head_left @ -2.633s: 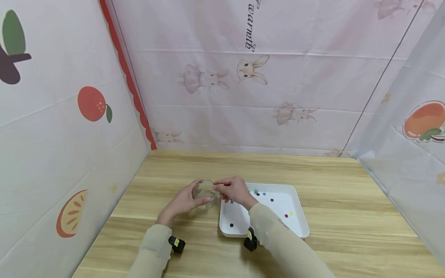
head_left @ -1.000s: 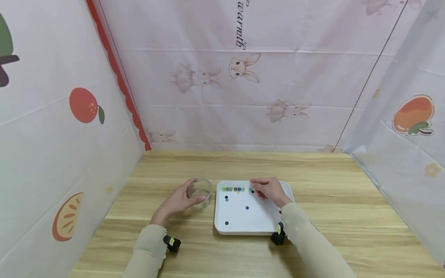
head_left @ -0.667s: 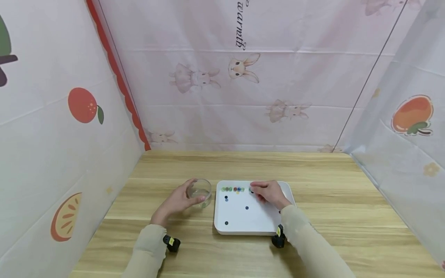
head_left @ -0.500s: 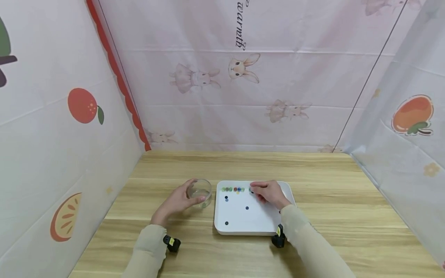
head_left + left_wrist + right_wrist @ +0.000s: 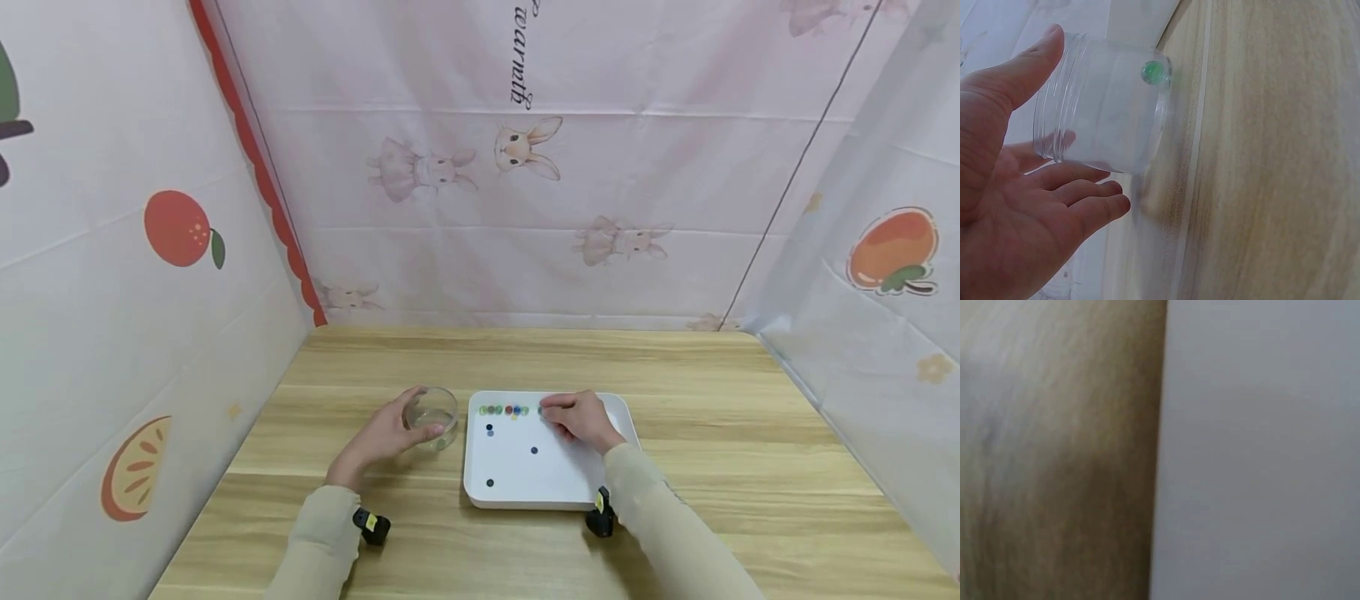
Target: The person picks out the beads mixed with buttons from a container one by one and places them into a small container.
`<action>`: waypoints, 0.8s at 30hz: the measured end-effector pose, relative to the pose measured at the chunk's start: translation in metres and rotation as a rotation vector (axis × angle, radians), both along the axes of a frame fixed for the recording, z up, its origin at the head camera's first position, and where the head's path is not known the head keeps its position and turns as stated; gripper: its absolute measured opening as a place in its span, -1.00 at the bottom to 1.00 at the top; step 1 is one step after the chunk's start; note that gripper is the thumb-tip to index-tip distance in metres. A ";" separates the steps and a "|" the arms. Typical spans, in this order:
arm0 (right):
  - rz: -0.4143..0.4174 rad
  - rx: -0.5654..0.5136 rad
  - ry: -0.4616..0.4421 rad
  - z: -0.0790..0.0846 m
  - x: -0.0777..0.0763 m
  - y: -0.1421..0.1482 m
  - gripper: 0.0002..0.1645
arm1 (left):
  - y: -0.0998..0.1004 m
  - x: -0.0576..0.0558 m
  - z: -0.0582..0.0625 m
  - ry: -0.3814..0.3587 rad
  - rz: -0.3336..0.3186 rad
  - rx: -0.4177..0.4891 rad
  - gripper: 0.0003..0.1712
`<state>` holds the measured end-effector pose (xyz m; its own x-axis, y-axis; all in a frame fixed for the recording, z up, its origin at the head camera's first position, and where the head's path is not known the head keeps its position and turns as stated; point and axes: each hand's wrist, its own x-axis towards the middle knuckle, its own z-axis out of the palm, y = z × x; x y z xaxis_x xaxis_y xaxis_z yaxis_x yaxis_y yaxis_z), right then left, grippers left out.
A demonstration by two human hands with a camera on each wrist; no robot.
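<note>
The left hand (image 5: 390,429) holds a clear jar (image 5: 441,412), its thumb and fingers curved around the sides near the rim. Inside, by the bottom, lies 1 green marble (image 5: 1153,72). The jar sits just left of a white tray (image 5: 517,471), mouth upward.

The right hand (image 5: 583,419) is over the tray's far side, thumb and forefinger narrowed together right at a small blue-green marble (image 5: 541,411); from where I stand I cannot tell whether they pinch it or only touch it. The right wrist's view is a blur of wood and white tray.

Left of those fingertips, 6 marbles (image 5: 498,410) sit in a row along the tray's far wall, greens, a brownish piece, a red and a blue among them, with 1 yellow bead (image 5: 514,417) just in front. Nearer the person are 2 beads side by side, a black bead (image 5: 490,427) and a blue bead (image 5: 491,433); 1 dark blue bead (image 5: 534,451) is by the middle and 1 dark bead (image 5: 490,483) by the near left corner.

Beyond the pale wooden table (image 5: 750,450) hangs a rabbit-print cloth (image 5: 637,167).
</note>
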<state>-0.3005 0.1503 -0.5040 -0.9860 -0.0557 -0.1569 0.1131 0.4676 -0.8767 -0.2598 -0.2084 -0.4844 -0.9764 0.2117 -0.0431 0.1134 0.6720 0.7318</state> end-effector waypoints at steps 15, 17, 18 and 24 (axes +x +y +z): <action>0.010 0.018 0.022 -0.006 -0.002 0.000 -0.80 | 0.001 0.000 -0.001 0.000 0.002 -0.006 0.10; 0.006 0.014 0.019 -0.006 -0.002 0.000 -0.80 | 0.002 0.000 -0.001 0.002 0.000 -0.007 0.10; 0.004 0.013 0.016 -0.006 -0.002 0.000 -0.80 | 0.002 0.001 0.000 0.002 -0.001 -0.006 0.10; 0.013 0.028 0.041 -0.006 -0.001 0.000 -0.80 | 0.002 0.000 0.000 -0.005 0.001 -0.011 0.10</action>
<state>-0.3014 0.1504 -0.5102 -0.9909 -0.0650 -0.1176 0.0706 0.4928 -0.8673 -0.2602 -0.2066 -0.4847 -0.9764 0.2099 -0.0499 0.1092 0.6802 0.7248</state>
